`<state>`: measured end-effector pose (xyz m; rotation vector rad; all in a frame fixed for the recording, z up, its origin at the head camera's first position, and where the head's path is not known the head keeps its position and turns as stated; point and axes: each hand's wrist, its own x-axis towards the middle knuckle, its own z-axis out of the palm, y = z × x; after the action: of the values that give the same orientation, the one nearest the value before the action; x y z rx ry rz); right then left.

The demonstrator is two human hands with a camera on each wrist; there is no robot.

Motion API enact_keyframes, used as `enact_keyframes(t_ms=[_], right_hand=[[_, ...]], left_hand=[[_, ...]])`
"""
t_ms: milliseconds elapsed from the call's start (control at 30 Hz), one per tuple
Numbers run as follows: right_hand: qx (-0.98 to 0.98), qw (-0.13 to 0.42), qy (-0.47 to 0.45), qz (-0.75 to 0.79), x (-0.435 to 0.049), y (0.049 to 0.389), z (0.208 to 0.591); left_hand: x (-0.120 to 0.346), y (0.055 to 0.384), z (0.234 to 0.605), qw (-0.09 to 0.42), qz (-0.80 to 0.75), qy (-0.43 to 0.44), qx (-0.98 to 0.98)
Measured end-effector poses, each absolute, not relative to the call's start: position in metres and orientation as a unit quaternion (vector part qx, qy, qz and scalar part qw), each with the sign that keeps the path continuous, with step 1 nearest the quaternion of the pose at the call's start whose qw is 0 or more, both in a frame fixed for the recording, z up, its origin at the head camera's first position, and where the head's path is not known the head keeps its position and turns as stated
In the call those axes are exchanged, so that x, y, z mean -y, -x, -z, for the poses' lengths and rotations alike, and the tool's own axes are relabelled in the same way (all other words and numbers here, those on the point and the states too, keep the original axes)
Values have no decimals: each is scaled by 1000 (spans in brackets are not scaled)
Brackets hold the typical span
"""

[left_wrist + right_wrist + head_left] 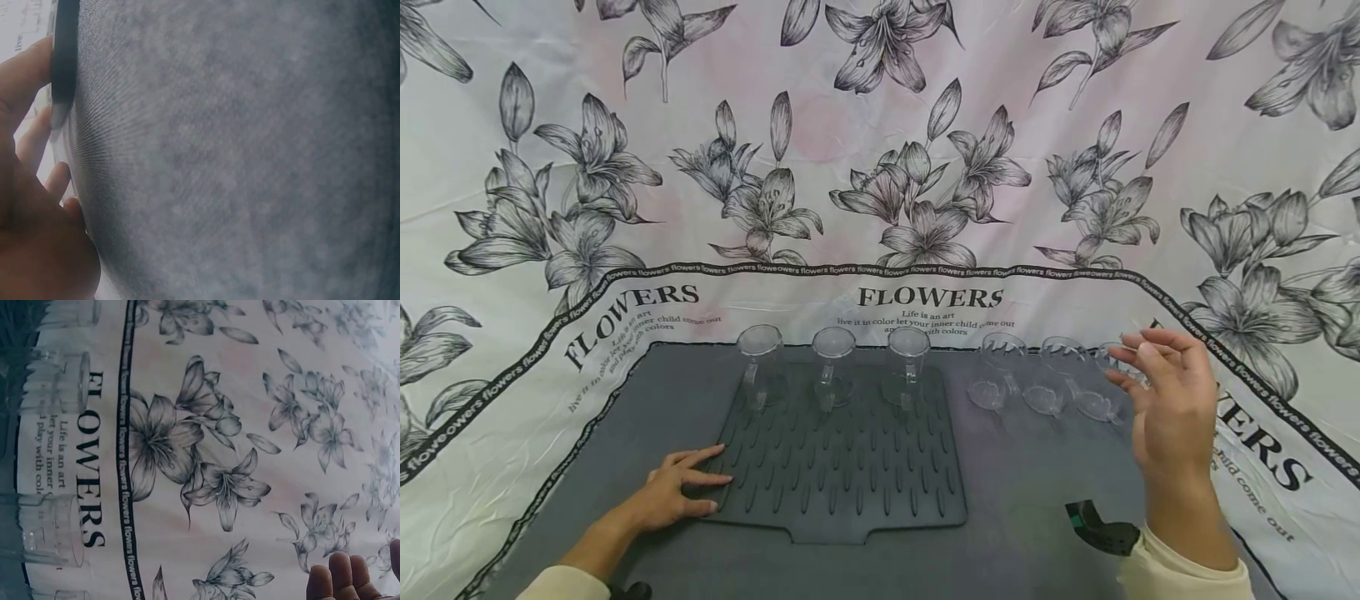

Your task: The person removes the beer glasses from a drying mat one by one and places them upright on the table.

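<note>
A dark grey ridged drying mat (842,475) lies on the grey table. My left hand (670,492) rests at its left edge, fingers spread and fairly straight; the left wrist view shows fingertips against the dark mat edge (65,56). Three clear glass mugs stand along the mat's far end, a left one (762,367), a middle one (833,367) and a right one (907,367), bases up. Right of the mat are three more clear mugs (1000,367). Raised by the rightmost mug (1097,407), my right hand (1176,400) has loosely bent fingers and nothing in them, partly covering that mug.
A white cloth with black flower drawings and lettering (931,297) hangs behind the table and around both sides. A black strap piece (1101,529) sticks out beside the right wrist. The mat's tab (827,535) points toward the near side.
</note>
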<state>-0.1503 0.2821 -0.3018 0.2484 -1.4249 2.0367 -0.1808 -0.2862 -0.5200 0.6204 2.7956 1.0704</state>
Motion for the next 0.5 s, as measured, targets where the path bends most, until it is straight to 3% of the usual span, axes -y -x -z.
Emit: enact_keyframes(t_ms=[500], right_hand=[[622, 250, -132, -730, -248, 168, 308]], left_hand=[[286, 181, 520, 49, -340, -202, -917]])
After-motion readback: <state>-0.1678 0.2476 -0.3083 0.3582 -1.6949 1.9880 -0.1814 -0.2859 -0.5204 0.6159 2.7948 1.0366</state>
